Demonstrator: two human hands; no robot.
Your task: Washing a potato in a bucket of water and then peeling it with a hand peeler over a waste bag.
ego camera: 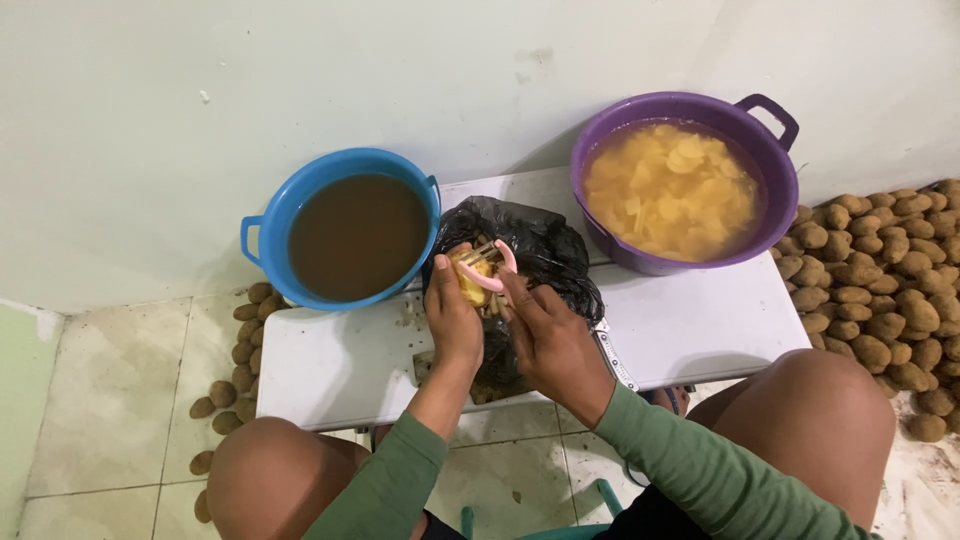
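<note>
Yellow, half-peeled potato (470,277) sits pinched in the left hand (455,320), thumb and fingers wrapped round its lower part so only the top shows. Against it, the right hand (548,340) closes on a pink peeler (494,270); its fingers cover most of the handle and the blade is too small to make out. Just under both grips lies a black plastic bag (545,250), its contents mostly hidden by the hands, with pale peel strips showing at its mouth. Left of the held potato stands a blue tub (268,225) of brown water. Beyond the right hand and to its right a purple tub (775,170) holds pale slices in water. All rest on a white low table (690,330). Unpeeled potatoes (880,290) are heaped far right, cut off by the frame edge.
</note>
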